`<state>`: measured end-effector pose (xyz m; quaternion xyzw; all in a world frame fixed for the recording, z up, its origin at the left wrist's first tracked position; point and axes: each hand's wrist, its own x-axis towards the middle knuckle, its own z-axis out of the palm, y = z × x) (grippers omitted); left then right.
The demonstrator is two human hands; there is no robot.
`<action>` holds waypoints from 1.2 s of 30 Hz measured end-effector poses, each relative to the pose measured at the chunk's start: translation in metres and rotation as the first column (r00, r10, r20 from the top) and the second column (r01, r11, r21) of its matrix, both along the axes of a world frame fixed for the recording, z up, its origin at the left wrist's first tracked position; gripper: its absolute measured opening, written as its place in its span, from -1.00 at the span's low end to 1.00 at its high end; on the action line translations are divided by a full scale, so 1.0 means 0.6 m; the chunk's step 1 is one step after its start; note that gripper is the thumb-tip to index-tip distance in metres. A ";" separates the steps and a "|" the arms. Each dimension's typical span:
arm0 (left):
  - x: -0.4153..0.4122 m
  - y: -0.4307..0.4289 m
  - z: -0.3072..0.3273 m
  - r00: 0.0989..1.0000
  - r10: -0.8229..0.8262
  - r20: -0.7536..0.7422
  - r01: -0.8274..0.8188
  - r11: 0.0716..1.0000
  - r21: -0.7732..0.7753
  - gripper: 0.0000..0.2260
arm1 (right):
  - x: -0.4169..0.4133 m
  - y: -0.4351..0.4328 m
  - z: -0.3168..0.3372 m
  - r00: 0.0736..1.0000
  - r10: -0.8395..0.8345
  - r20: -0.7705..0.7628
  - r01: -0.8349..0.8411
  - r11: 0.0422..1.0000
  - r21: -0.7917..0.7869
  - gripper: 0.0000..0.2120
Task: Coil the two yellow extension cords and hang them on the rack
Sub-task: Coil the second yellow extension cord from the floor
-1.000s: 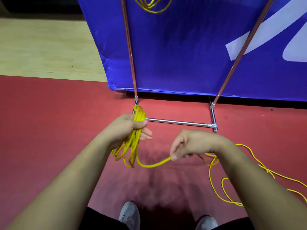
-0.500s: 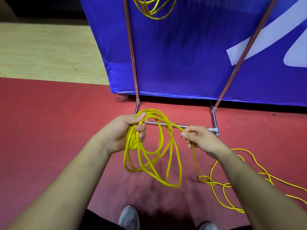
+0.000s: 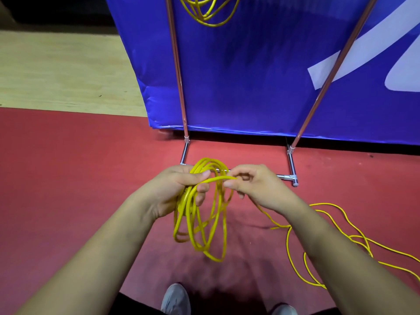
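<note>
My left hand (image 3: 176, 189) grips the top of a bundle of yellow cord loops (image 3: 200, 223) that hang down from it. Close beside it, my right hand (image 3: 254, 187) pinches a strand of the same yellow cord and holds it against the top of the bundle. From the right hand the loose cord (image 3: 318, 246) trails down and lies in loops on the red floor at the right. A second yellow cord coil (image 3: 206, 12) hangs at the top of the frame on the metal rack (image 3: 179, 87).
The rack's chrome base bar (image 3: 284, 177) lies on the red floor (image 3: 68, 167) just beyond my hands. A blue banner (image 3: 250, 76) stands behind the rack. Pale wooden flooring (image 3: 56, 71) is at the far left. Grey shoes (image 3: 175, 298) show at the bottom.
My right hand has moved left, bringing another length of cord up to my left hand. The hanging loops have narrowed, and less cord lies loose on the floor.
</note>
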<state>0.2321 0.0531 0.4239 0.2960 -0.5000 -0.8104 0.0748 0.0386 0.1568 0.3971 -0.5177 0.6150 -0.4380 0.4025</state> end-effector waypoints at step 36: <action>0.001 0.008 0.018 0.995 -0.089 0.054 0.084 0.993 0.081 -0.80 | -0.014 0.012 0.011 0.979 -0.047 -0.197 0.044 0.999 -0.016 -0.88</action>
